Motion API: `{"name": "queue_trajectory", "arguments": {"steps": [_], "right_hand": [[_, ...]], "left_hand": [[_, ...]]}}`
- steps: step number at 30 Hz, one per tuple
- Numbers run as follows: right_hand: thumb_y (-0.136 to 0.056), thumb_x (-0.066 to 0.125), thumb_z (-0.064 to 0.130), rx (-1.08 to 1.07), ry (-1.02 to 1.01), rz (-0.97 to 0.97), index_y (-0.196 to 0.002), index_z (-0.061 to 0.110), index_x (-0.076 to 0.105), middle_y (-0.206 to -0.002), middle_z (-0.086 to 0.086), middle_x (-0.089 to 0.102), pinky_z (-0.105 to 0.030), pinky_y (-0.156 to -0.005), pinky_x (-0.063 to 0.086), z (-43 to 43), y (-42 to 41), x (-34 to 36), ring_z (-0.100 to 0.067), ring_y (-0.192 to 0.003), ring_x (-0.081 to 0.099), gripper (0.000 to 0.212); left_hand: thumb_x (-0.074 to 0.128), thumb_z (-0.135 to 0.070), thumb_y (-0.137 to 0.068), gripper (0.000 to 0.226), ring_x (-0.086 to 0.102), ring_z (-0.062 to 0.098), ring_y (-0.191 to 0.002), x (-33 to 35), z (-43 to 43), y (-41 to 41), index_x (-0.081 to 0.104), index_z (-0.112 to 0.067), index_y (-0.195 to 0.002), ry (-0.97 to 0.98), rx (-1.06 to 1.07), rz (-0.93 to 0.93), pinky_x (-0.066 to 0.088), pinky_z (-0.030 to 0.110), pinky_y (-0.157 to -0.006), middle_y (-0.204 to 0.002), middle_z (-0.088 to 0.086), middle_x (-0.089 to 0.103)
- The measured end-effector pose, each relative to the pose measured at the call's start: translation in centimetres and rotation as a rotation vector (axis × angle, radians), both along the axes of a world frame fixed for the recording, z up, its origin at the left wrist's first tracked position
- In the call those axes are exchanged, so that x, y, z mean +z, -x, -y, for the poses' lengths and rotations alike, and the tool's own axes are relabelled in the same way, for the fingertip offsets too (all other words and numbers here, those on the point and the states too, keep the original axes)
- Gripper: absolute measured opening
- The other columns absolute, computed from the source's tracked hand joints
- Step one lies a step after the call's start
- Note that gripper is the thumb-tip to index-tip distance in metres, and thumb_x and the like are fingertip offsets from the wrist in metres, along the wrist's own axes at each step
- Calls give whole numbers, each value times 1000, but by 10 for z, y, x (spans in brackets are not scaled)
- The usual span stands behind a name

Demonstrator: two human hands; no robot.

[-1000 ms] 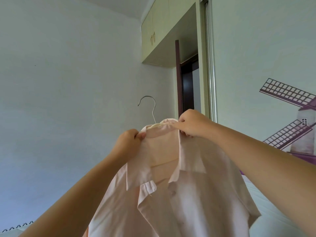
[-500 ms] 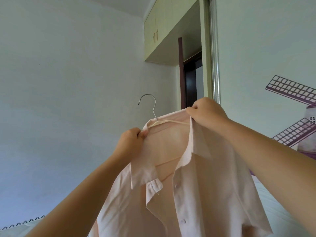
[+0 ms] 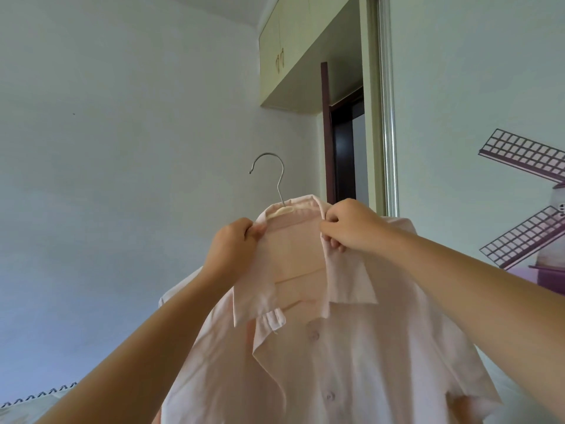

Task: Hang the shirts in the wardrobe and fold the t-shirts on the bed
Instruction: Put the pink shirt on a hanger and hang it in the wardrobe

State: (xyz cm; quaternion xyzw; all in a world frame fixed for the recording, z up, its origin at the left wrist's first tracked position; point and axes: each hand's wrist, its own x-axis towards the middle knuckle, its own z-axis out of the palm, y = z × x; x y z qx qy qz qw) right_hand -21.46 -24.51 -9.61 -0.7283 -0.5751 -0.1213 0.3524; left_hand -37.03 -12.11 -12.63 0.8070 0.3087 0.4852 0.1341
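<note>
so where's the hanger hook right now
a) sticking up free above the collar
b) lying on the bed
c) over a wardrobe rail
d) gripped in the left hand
a: the hook stands free above the shirt collar, which the left hand and right hand pinch.

1. shirt (image 3: 336,347): pale pink woven cloth, matt and softly creased; its buttons (image 3: 329,396) look like smooth plastic with a faint sheen.
2. hanger hook (image 3: 278,188), at twelve o'clock from the collar: thin, bright, polished metal wire.
3. hanger bar (image 3: 282,211) inside the collar: cream and smooth, material unclear.
4. wall (image 3: 122,179), at nine o'clock: even matt paint.
5. wardrobe edge strip (image 3: 388,117), at one o'clock: shiny brushed metal.
6. overhead cupboard (image 3: 293,41), at twelve o'clock: smooth pale panels, satin finish.
7. door frame (image 3: 325,133): dark, glossy wood.
</note>
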Motion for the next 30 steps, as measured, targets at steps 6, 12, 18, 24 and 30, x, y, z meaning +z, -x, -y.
{"name": "queue_trajectory", "arguments": {"steps": [6,12,18,24,30], "right_hand": [[-92,53,22,60,-265,358,-68,16,49,-64,4,49,-29,-59,35,7,3,10,-15,-59,46,26],[-88,61,39,121,-21,292,-103,11,55,-101,-4,57,-31,-77,39,-1,12,23,-21,-92,53,33],[-94,55,26,121,-29,111,-69,1,51,-68,-10,49,-25,-52,25,-8,17,26,-19,-63,38,36],[-93,58,24,109,-77,28,-67,2,55,-64,-7,44,-25,-51,26,-14,19,28,-13,-54,34,34],[-93,57,18,118,-159,-55,-56,12,37,-65,-1,54,-24,-49,27,-16,17,33,-10,-50,37,42]], "left_hand": [[44,-28,-99,31,43,16,-62,-1,4,-4,48,-13,-72,-8,-25,-8,30,25,-52,-64,-4,47],[44,-26,-99,24,44,22,-69,-4,15,-10,51,-11,-81,-97,-69,-4,27,27,-50,-64,-5,46],[51,-30,-95,23,55,33,-84,-10,22,-11,57,-8,-89,-217,0,-35,29,30,-61,-77,4,56],[56,-57,-76,44,53,26,-67,-16,47,-9,52,-13,-81,-725,347,-245,30,30,-61,-75,4,56],[48,-15,-85,18,48,20,-60,-24,40,-10,34,-18,-75,-506,477,-512,19,26,-49,-60,-5,40]]}}
